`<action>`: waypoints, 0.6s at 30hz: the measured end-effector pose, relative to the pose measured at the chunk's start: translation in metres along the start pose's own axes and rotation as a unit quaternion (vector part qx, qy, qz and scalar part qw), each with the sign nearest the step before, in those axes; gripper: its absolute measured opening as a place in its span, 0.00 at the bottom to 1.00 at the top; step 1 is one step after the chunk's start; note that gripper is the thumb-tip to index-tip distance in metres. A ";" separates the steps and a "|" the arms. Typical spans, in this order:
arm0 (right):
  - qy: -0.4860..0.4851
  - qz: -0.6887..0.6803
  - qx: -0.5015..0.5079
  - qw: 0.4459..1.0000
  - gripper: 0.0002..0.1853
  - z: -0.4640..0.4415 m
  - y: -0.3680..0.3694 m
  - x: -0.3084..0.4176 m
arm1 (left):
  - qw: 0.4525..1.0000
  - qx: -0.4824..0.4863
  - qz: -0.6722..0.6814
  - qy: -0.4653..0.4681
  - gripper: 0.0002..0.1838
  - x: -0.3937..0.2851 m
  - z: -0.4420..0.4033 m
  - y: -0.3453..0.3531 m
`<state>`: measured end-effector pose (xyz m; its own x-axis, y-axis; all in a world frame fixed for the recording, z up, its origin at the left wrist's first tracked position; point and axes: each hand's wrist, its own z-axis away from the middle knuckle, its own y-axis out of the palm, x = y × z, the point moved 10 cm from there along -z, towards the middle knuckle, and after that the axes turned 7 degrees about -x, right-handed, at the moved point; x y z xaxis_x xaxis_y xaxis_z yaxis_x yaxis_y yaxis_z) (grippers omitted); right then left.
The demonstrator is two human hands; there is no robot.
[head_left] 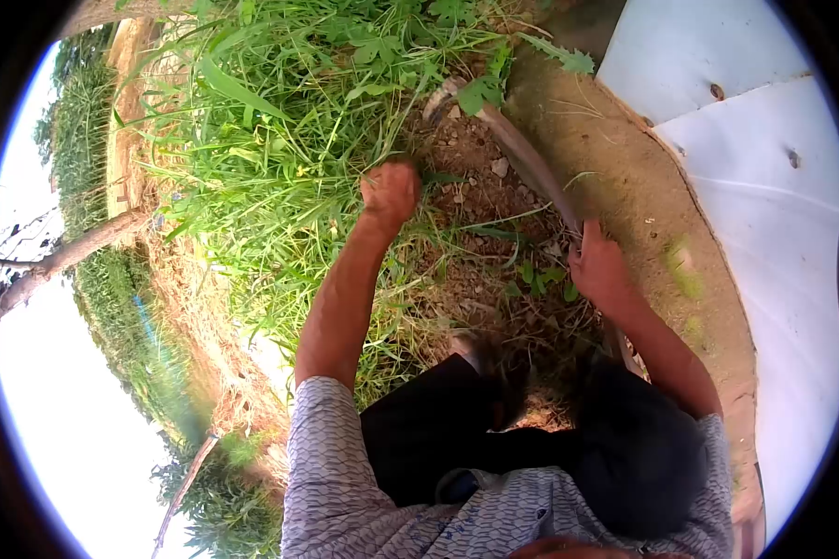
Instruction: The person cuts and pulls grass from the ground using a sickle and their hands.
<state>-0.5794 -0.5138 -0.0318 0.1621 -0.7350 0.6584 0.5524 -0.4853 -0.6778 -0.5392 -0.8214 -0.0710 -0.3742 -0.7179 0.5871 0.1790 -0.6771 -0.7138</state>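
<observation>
My left hand [390, 193] is closed in a fist at the edge of tall green grass [280, 158], with blades touching it; I cannot make out what it grips. On the right, my right hand [601, 265] wraps round a long, curved wooden handle [531, 168] that runs up and to the left. The handle's far end lies by a leaf at the top of a patch of loose brown soil [471, 158] with small stones. That soil lies between my two hands.
A white panelled surface [746, 149] stands at the right beside a bare earth strip [634, 158]. My knees in dark trousers [429, 410] are below. A tree branch [75, 252] crosses the left side, with straw-covered ground [224, 345] near it.
</observation>
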 end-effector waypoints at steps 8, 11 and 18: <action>-0.009 0.002 0.004 1.000 0.19 -0.017 -0.007 0.001 | 0.945 0.112 0.227 -0.207 0.10 0.033 -0.007 -0.001; -0.038 0.000 -0.024 0.999 0.20 0.017 -0.024 0.008 | 0.924 0.066 0.316 -0.204 0.09 0.040 -0.005 -0.023; 0.193 -0.055 0.069 0.977 0.17 0.103 -0.051 -0.088 | 0.921 0.027 0.362 -0.143 0.13 0.003 0.092 -0.042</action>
<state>-0.5378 -0.3754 -0.0215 -0.2110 -0.8185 0.5344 0.6580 -0.5232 -0.5416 -0.4645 -0.8101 -0.0043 0.1146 -0.9923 0.0476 0.3359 -0.0064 -0.9419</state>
